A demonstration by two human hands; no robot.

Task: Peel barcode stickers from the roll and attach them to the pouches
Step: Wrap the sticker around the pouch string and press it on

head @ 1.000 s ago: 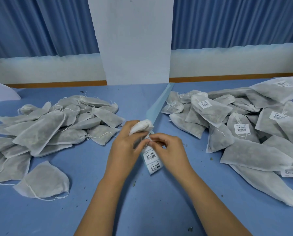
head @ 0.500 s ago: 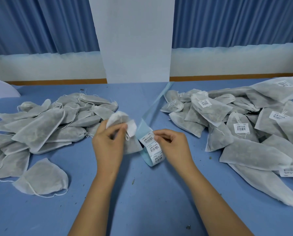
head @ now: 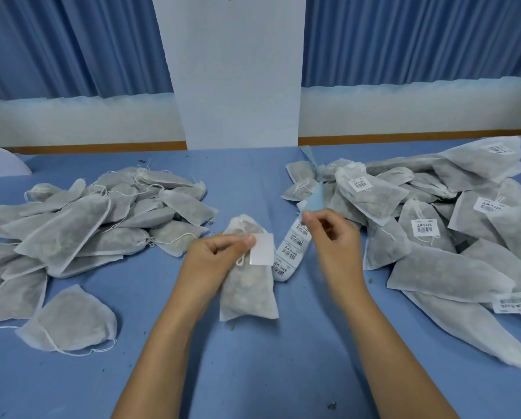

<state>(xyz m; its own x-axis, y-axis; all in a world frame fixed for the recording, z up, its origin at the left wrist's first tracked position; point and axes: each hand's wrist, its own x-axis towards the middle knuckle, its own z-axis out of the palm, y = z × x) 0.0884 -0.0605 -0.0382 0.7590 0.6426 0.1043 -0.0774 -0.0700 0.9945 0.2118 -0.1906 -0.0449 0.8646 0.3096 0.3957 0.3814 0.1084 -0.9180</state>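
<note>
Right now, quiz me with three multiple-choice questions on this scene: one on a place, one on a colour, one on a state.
1. Where does the labelled pile lie? A left side; B right side; C floor.
2. What colour is the table? A red; B blue; C green.
3. The right hand is: A flat on the table; B holding a cup; C pinching the liner.
Answers: B, the barcoded pile lies at right; B, blue covers the whole top; C, its fingertips grip the blue strip.
</note>
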